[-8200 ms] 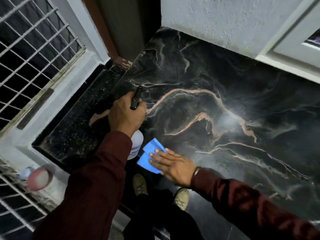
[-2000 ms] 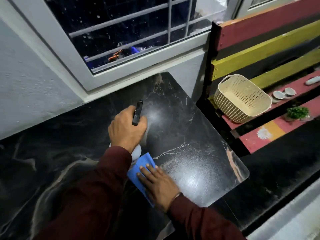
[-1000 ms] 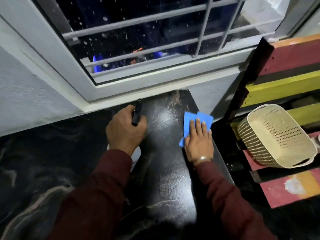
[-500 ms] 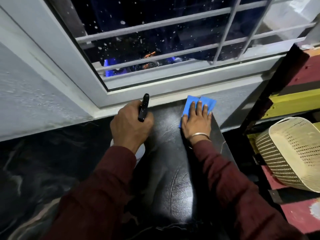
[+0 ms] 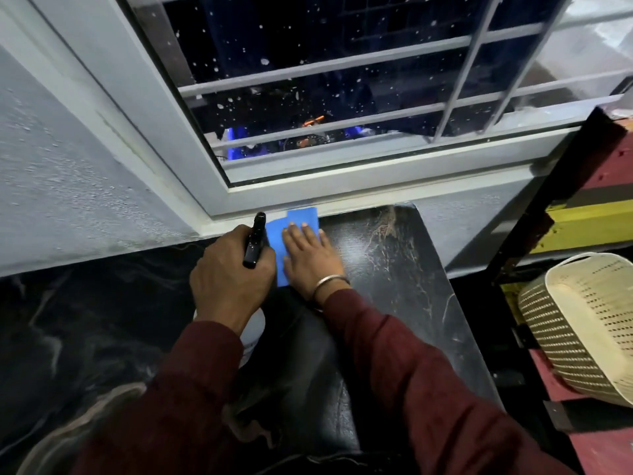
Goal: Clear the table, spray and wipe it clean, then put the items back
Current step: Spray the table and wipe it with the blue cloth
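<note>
Cloth (image 5: pixel 275 242): soft, thin, light; the right hand (image 5: pixel 310 258) pressed it flat, fingers straight, beside the window frame (image 5: pixel 308 193).
Spray bottle (image 5: pixel 254 245): rigid; left hand (image 5: pixel 230 281) fingers clamped round its neck.

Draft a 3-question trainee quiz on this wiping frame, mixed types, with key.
1. True or false: the right hand lies flat on the blue cloth.
2. What does the left hand hold? A) spray bottle B) basket C) cup
3. Where on the black marble table is the cloth: the near edge, or the far edge under the window frame?

Key: 1 true; 2 A; 3 the far edge under the window frame.
</note>
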